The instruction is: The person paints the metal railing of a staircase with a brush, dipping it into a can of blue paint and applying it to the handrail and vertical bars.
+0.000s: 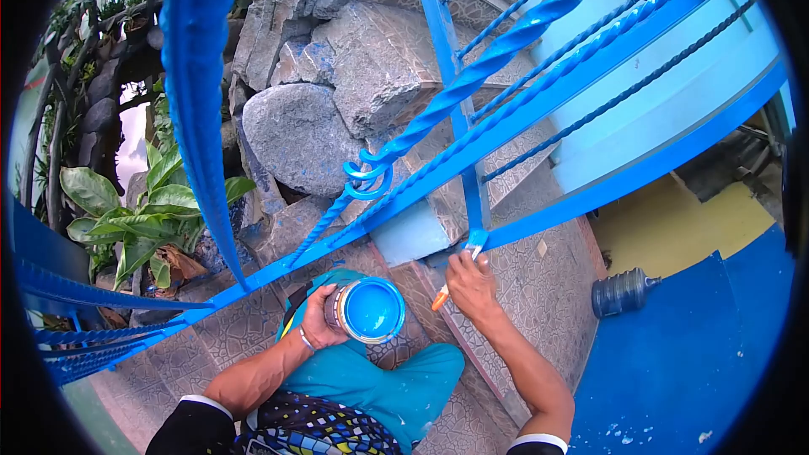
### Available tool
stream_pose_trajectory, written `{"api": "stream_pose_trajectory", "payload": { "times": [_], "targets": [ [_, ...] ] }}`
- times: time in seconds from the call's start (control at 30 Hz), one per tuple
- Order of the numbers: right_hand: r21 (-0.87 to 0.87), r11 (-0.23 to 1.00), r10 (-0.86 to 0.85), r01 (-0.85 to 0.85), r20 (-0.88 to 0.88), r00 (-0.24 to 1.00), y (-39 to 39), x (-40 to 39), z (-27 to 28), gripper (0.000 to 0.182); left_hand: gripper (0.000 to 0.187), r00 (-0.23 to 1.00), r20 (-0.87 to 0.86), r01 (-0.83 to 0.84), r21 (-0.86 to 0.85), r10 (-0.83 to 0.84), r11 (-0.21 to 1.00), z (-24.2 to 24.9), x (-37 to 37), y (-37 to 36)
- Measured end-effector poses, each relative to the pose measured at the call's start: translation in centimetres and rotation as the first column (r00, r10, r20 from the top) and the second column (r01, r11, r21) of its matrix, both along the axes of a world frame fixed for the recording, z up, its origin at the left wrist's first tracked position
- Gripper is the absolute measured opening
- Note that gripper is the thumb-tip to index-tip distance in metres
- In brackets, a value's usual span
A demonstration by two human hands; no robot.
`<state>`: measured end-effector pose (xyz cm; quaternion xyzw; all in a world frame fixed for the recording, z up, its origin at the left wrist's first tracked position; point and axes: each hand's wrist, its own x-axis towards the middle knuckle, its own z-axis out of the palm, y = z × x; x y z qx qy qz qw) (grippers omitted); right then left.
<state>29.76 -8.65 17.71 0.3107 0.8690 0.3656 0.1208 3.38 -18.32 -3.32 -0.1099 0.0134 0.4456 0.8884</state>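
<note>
My left hand (322,320) is wrapped round a can of blue paint (373,310), held above my lap with its open top facing up. In my right hand (472,285) is a paintbrush (441,297) with an orange handle end. Its blue-coated bristles touch the foot of an upright bar on the blue metal railing (477,202), where the bar joins the curved lower rail. A twisted blue bar with a curl (368,174) slants across the railing just beyond the can.
Large grey rocks (299,136) and a leafy plant (139,215) lie beyond the railing. Patterned tile steps (531,286) run beneath me. At right, a water jug (619,292) lies on its side by a blue surface (683,345). Another twisted blue bar (198,76) rises close at left.
</note>
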Motion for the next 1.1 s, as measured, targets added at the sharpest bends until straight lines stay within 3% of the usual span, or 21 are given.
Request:
{"api": "stream_pose_trajectory", "payload": {
  "times": [0.27, 0.37, 0.5, 0.6, 0.7, 0.8, 0.9, 1.1],
  "targets": [
    [-0.014, 1.0, 0.012, -0.012, 0.009, 1.0, 0.0, -0.8, 0.0, 0.016, 0.064, 1.0, -0.002, 0.004, -0.001, -0.004, 1.0, -0.2, 0.0, -0.1],
    [-0.12, 0.992, -0.031, 0.034, 0.026, 0.999, -0.7, -1.1, 0.1, 0.016, 0.064, 1.0, 0.017, -0.015, 0.01, 0.015, 1.0, 0.4, -0.2, -0.2],
    [-0.013, 1.0, 0.016, -0.021, -0.306, 0.952, -1.3, -3.1, 3.8, 0.014, 0.065, 1.0, 0.016, -0.006, 0.021, 0.006, 1.0, 0.2, -0.2, -0.1],
    [0.099, 0.995, 0.04, 0.033, -0.655, 0.755, -0.7, -3.2, 6.1, 0.014, 0.065, 1.0, 0.019, -0.005, 0.016, 0.005, 1.0, 0.2, -0.1, -0.1],
    [0.2, 0.974, 0.113, 0.109, -0.839, 0.532, 1.3, -1.3, 6.6, 0.021, 0.064, 1.0, 0.025, 0.002, 0.015, -0.003, 1.0, -0.6, 0.0, 0.0],
    [0.153, 0.964, 0.076, 0.216, -0.942, 0.327, 2.1, -1.3, 6.4, 0.024, 0.063, 0.999, 0.047, 0.003, 0.034, -0.004, 0.999, -0.4, 0.1, -0.1],
    [0.216, 0.95, 0.069, 0.225, -0.85, 0.523, 2.6, -1.2, 5.0, 0.022, 0.062, 0.999, 0.041, -0.005, 0.015, 0.005, 1.0, 0.1, 0.0, -0.1],
    [0.169, 0.951, -0.013, 0.261, -0.817, 0.576, 1.0, -1.6, 2.9, 0.022, 0.06, 0.999, 0.046, 0.0, 0.004, 0.0, 1.0, 0.1, -0.1, 0.0]
  ]
}}
